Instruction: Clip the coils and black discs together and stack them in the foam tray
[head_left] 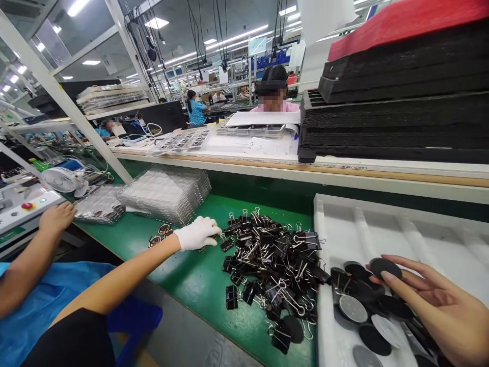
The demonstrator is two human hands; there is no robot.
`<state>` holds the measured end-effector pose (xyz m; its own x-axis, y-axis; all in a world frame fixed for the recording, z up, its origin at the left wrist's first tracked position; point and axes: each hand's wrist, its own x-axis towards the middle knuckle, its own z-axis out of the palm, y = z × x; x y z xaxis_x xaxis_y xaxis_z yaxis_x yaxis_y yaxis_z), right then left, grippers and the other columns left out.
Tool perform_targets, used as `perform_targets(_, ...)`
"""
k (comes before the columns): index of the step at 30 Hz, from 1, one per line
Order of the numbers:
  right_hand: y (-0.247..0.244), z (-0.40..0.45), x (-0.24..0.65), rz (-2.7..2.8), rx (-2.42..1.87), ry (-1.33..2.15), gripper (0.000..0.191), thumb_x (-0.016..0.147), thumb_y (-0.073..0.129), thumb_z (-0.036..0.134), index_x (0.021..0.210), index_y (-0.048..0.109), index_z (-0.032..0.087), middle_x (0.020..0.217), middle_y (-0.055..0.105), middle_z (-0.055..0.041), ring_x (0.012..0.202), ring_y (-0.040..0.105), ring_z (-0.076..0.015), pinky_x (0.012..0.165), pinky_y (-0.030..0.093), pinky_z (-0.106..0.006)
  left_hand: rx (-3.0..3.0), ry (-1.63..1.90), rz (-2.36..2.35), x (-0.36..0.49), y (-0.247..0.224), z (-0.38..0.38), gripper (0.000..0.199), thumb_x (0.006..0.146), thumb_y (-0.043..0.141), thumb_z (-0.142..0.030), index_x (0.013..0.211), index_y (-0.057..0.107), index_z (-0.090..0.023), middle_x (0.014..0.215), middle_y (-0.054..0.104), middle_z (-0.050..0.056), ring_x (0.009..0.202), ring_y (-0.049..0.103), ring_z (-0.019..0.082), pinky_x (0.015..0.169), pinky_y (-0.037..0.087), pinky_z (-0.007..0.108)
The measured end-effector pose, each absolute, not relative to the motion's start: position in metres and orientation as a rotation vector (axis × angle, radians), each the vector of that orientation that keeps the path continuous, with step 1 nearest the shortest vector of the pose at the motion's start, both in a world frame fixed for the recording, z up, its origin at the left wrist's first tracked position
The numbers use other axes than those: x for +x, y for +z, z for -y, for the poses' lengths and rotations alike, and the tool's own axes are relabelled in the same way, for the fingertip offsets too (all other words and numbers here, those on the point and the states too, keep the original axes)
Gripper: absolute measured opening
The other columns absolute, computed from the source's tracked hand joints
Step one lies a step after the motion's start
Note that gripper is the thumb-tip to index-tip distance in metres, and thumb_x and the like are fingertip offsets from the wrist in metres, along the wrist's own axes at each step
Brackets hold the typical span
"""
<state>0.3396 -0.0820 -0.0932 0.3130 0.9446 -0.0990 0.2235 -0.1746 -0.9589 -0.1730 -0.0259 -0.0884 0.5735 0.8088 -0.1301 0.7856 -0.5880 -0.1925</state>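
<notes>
One black disc (385, 267), rim pinched in right hand (445, 311), above white tray (320, 311) at near right; looks light, stiff, maybe slippery, edge grip best. Gloved left hand (195, 234) half-curled beside binder clips (280, 247), grip unclear.

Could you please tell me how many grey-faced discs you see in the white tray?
3: the upper disc near the tray's left wall, the right disc lower and further right, and the bottom disc at the picture's edge. More may be hidden under the black discs.
</notes>
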Motion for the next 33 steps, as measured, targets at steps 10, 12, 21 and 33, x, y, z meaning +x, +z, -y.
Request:
perform_targets(10,-0.074,0.09,0.332,1.059,-1.602,1.057,0.042,0.057,0.087,0.061,0.095,0.073,0.05,0.102,0.077,-0.0156,0.101,0.074,-0.0373,0.092,0.055,-0.044,-2.62,0.057,1.529,-0.15,-0.088,0.04,0.019,0.096,0.051,-0.016,0.095,0.07,-0.015,0.082,0.071,0.012,0.086,0.069,0.027,0.084,0.043,0.042)
perform_targets(12,-0.073,0.089,0.335,1.063,-1.585,1.059,0.044,0.06,0.086,0.062,0.1,0.072,0.049,0.098,0.077,-0.0147,0.1,0.075,-0.0364,0.092,0.056,-0.044,-2.587,-0.071,1.642,-0.151,-0.081,0.041,0.02,0.095,0.05,-0.016,0.097,0.069,-0.015,0.081,0.072,0.011,0.084,0.07,0.027,0.085,0.046,0.043)
perform_targets(21,-0.046,0.083,0.309,1.303,-1.395,1.206,0.049,0.072,0.085,0.058,0.106,0.074,0.025,0.103,0.08,-0.0126,0.095,0.078,-0.0353,0.09,0.064,-0.048,-2.909,-1.116,2.119,-0.109,0.004,0.049,0.037,0.097,0.058,-0.05,0.118,0.057,-0.02,0.106,0.077,0.007,0.094,0.074,0.018,0.08,0.058,0.031)
perform_targets(33,0.017,0.041,0.236,1.491,-0.881,1.214,0.026,0.095,0.069,0.043,0.109,0.077,0.023,0.101,0.08,-0.0054,0.085,0.075,-0.0168,0.079,0.062,-0.033,-3.37,-1.72,1.805,0.018,0.042,0.023,0.039,0.088,0.073,-0.044,0.115,0.06,-0.017,0.093,0.072,0.004,0.082,0.068,0.014,0.072,0.053,0.025)
